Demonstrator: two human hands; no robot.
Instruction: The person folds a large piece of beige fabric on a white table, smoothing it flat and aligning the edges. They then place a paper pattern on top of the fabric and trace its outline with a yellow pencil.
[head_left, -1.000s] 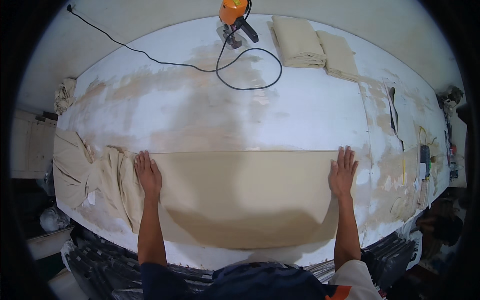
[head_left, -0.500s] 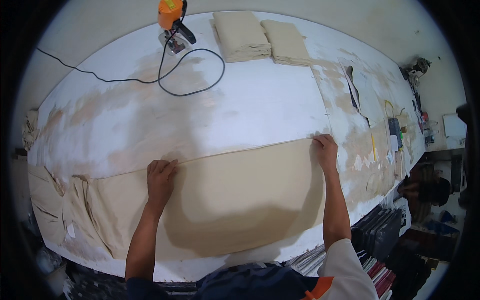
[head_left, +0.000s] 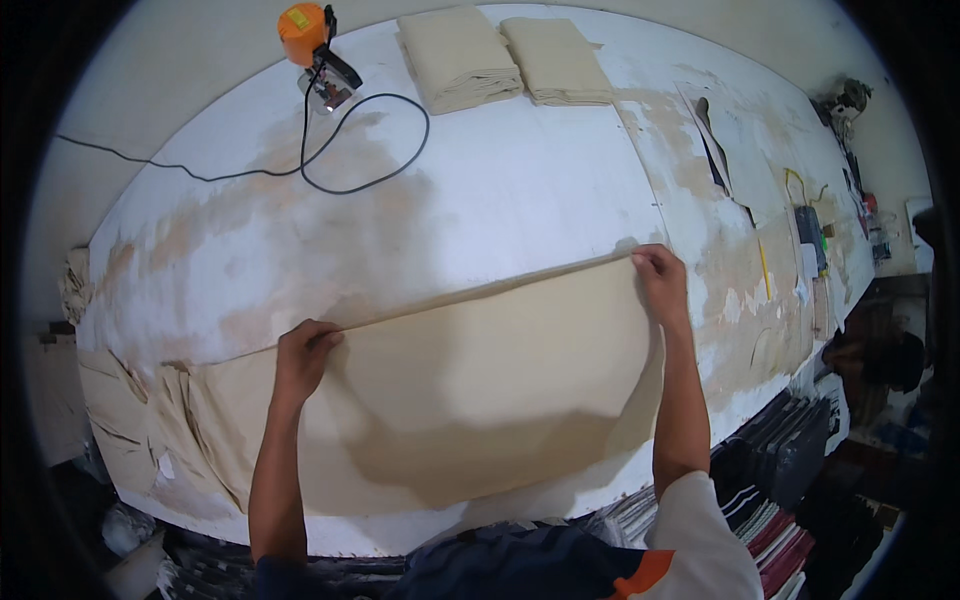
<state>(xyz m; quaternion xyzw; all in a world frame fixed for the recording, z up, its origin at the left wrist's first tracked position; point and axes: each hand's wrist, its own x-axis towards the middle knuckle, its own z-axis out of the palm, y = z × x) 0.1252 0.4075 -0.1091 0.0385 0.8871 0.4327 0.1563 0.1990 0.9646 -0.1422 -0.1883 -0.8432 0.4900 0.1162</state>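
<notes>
A long beige fabric (head_left: 490, 390) lies across the near part of the white table, bunched in folds at its left end. My left hand (head_left: 305, 355) pinches its far edge left of the middle. At the far right corner my right hand (head_left: 662, 282) grips the same edge between thumb and fingers. Between the two hands that edge is lifted a little off the tabletop, and the cloth below it slopes toward me. Both hands are closed on the fabric.
An orange-topped electric cloth cutter (head_left: 318, 60) stands at the far left, its black cord (head_left: 365, 188) looped on the table (head_left: 520, 190). Two folded beige fabric stacks (head_left: 460, 60) lie at the back. Scissors (head_left: 712, 150) and a yellow pencil (head_left: 764, 268) rest at right. Dark folded goods (head_left: 785, 450) sit below the edge.
The fabric's far edge has risen slightly off the table in both hands. My right hand has moved a little farther away, and the left slightly leftward. The whole view has shifted somewhat.
</notes>
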